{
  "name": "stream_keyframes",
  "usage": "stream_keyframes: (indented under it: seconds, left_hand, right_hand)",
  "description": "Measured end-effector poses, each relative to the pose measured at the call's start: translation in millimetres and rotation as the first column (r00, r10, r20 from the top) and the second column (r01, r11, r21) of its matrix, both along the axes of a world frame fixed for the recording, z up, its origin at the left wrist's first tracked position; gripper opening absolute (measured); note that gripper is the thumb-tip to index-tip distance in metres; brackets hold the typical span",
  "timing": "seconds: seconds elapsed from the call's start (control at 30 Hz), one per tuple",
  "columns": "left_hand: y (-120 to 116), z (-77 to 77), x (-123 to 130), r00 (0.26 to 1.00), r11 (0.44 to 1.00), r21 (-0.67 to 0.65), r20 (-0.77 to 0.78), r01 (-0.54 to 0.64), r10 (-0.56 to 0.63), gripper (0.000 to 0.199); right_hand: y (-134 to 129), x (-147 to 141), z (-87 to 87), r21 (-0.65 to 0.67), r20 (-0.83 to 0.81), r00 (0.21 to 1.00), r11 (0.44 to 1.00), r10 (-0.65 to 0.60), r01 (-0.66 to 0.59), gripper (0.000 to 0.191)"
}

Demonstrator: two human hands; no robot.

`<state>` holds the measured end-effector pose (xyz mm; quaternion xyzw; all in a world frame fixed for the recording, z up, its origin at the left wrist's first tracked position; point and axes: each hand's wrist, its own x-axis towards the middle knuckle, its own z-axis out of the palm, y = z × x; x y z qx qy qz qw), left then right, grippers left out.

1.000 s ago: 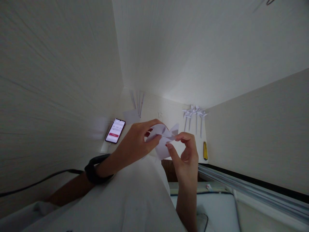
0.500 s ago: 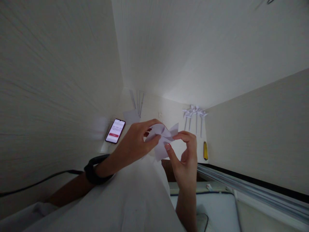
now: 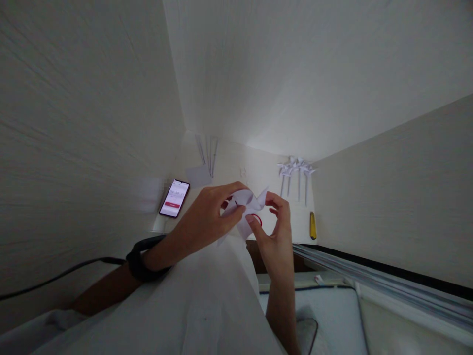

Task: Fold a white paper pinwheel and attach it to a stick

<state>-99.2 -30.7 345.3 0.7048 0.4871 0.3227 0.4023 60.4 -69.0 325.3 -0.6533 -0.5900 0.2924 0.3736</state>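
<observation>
A white sheet of paper [image 3: 242,198], with curled and folded corners, is between my two hands above the table's front edge. My left hand [image 3: 218,209] is closed on it, thumb on top near the paper's middle. At the paper's right side, my right hand [image 3: 275,222] is closed on it too, with the index finger at a raised corner and the thumb on the lower part. A red ring-shaped thing [image 3: 257,218] shows beside my right thumb; most of it is hidden.
A lit phone [image 3: 174,198] lies at the left. Thin sticks [image 3: 210,153] and a paper piece [image 3: 199,175] lie at the back left. Several paper pinwheels [image 3: 297,166] on sticks are at the back right, near a yellow cutter [image 3: 313,226]. Walls enclose the table [image 3: 229,162].
My right hand has moved slightly left, drawing the paper's right corner closer to my left hand. More of the red ring shows. The view has shifted slightly.
</observation>
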Motion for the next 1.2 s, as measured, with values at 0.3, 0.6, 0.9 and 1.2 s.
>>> stream_keyframes:
  seconds: [0.3, 0.6, 0.9, 1.2]
  left_hand:
    - [1.4, -1.3, 3.5, 0.996, 1.0, 0.001, -0.089, -0.005, 0.005, 0.017]
    - [3.0, -1.9, 5.8, 0.995, 0.999, -0.047, -0.096, -0.002, -0.002, 0.02]
    - [7.3, -0.8, 0.1, 1.0, 0.999, -0.046, -0.018, -0.023, 0.022, 0.015]
    - [12.3, -6.1, -8.1, 0.975, 0.957, -0.286, 0.223, 0.047, 0.019, 0.016]
  right_hand:
    - [-1.6, 1.9, -8.8, -0.087, 0.013, 0.999, 0.995, 0.044, -0.043, 0.049]
    - [-1.0, -0.6, -10.0, -0.135, -0.01, 0.992, 0.983, 0.128, -0.129, 0.057]
    - [6.7, -1.9, -5.2, -0.191, -0.139, 0.987, 0.975, 0.084, -0.11, 0.052]
    - [7.3, -7.2, -8.0, -0.126, -0.37, 0.925, 0.981, 0.089, -0.145, 0.05]
